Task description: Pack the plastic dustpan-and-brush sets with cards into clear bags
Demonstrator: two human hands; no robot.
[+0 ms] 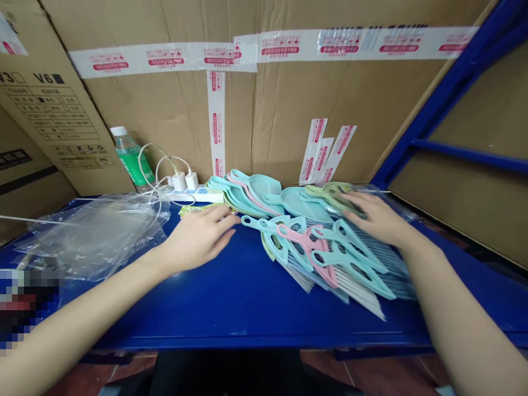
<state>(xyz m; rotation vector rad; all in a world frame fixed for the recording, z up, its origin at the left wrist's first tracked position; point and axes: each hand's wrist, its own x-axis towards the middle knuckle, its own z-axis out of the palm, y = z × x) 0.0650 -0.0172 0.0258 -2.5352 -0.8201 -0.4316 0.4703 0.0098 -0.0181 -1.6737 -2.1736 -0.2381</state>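
Note:
Several small brushes (307, 239) with light-blue and pink handles lie overlapping on the blue table (231, 297), bristles toward the lower right. Behind them rests a row of dustpans (264, 190), mostly light blue, one edged in pink. My left hand (202, 234) hovers by the row's left end, beside a yellow-green packet (187, 209), fingers bent together; whether they hold anything is hidden. At the right, my right hand (371, 214) reaches over a green dustpan (330, 192) with its fingers apart, above more bristles.
Clear plastic bags (99, 236) spread over the table's left side. A green-labelled bottle (132, 159) and a white power strip (210, 195) with plugs and cables stand at the back. Cardboard (173, 110) rises behind; a blue metal frame (437, 99) slants at the right.

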